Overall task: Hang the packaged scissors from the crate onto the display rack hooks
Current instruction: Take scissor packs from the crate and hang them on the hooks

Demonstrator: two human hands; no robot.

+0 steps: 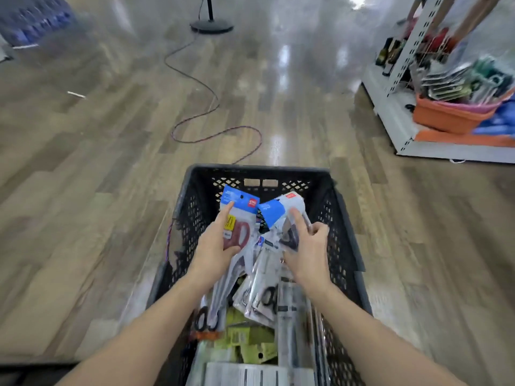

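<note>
At the far left we see wood-look floor (83,168), and a thin cable (195,118) snaking over it from a round stand base (211,25) toward the black crate (345,246) in front of us. Over the crate's middle, our left hand (216,240) grips a pack of red-handled scissors (237,218) with a blue card top, forefinger stretched up along the pack, thumb curled over the handles. Just beside it, our right hand (306,243) grips a second pack of dark-handled scissors (281,221), forefinger laid out on its face and the other fingers curled round the edge. The two packs' blue tops nearly touch, both lifted above the heap. Below our hands the crate holds more scissor packs (259,299), some yellow-green packs (250,344) and long grey packets. Far right, well apart from the crate, stands the white display rack (401,68), with an orange bin (446,118) of goods on its base.
</note>
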